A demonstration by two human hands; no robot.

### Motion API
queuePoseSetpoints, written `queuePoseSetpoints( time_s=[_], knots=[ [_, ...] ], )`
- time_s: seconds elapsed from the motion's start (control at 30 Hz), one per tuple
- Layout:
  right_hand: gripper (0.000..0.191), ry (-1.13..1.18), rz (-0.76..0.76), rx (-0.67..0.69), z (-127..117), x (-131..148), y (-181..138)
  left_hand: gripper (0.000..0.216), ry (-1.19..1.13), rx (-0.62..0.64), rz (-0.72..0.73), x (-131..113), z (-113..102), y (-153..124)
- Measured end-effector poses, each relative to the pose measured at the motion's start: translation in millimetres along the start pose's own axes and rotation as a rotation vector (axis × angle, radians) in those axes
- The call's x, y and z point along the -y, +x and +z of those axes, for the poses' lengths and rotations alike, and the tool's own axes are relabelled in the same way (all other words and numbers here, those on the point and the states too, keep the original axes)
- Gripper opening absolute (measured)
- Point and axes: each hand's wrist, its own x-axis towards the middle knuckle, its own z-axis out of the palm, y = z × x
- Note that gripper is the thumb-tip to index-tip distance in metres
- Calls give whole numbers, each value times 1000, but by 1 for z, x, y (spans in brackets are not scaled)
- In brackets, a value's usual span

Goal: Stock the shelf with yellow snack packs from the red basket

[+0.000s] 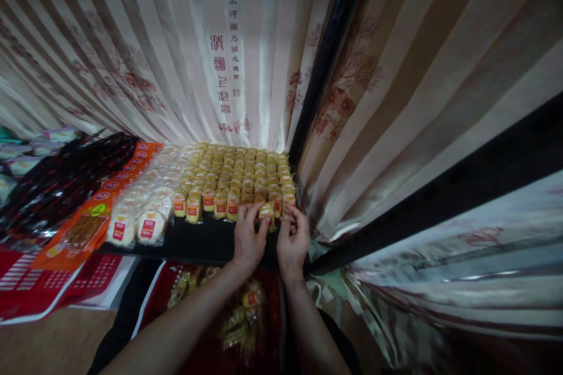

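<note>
Both my hands are at the front right of a dark shelf point(206, 243) stacked with rows of small yellow wrapped cakes point(240, 173). My left hand point(248, 240) pinches one yellow wrapped cake point(267, 211) with a red label at the front row's right end. My right hand point(292, 240) has its fingers curled against the same cake from the right side.
Round white packaged cakes point(141, 220) lie left of the yellow rows, then orange snack packets point(88, 225) and dark red packets point(57, 181). Striped printed curtains point(211, 53) hang behind and to the right. A red bag of more yellow cakes point(240, 316) sits below my arms.
</note>
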Motion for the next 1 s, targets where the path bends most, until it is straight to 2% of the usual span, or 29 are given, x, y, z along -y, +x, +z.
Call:
queuePoseSetpoints(
  time_s=[0.17, 0.27, 0.47, 0.6, 0.77, 0.87, 1.0],
  knots=[
    [23, 39, 136, 34, -4, -13, -6, 22, 99, 40, -44, -8, 20, 9],
    [21, 18, 153, 72, -6, -18, -9, 24, 163, 81, -77, -6, 25, 10],
    [25, 0, 179, 110, -7, -22, -13, 29, 239, 141, -44, 2, 31, 7],
    [28, -21, 205, 127, -5, -20, -16, 33, 206, 201, -48, 3, 31, 8],
    [31, -61, 205, 131, -3, -16, -18, 40, 179, 180, -41, 4, 25, 3],
    [29, -78, 190, 97, -3, -13, -19, 29, 167, 181, 16, 7, 18, -3],
    [31, -105, 213, 105, -2, -12, -21, 24, 107, 289, 130, 14, 15, -14]
  ],
)
